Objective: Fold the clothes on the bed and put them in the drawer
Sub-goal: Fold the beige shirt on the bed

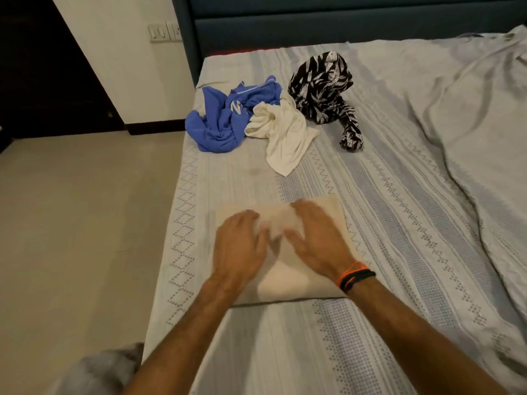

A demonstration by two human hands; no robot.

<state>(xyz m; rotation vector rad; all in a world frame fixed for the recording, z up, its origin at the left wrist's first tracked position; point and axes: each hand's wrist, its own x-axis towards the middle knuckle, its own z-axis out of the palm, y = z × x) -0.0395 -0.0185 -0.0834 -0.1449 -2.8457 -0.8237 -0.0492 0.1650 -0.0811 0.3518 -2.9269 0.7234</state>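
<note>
On the bed, near its front edge: a folded cream cloth (288, 269) lies flat on the striped sheet (399, 223).
Left hand: the left hand (241, 246) lies flat on the left part of the folded cream cloth, fingers spread and straight. It presses down and grips nothing.
Right hand: the right hand (316, 238) lies flat on the right part of the same cloth, fingers spread. It grips nothing too. Both hands look a bit blurry at the fingertips.
Wrist: orange and black bands (353, 276) sit on the right wrist.
Farther up the bed: three crumpled clothes lie in a row, well apart from the folded one.
Blue shirt: the blue shirt (219, 121) is on the left, bunched up, near the side edge of the bed.
White cloth: the white cloth (285, 132) is in the middle. It touches the blue shirt and lies partly over it.
Black and white cloth: the leaf-print cloth (322, 92) is on the right, piled up, just beside the white cloth.
Right side of the bed: a grey blanket (479, 124) lies rumpled.
Behind the bed: a dark headboard (342, 24).
Wall: a switch panel (165, 31).
Drawer: I cannot see it.
</note>
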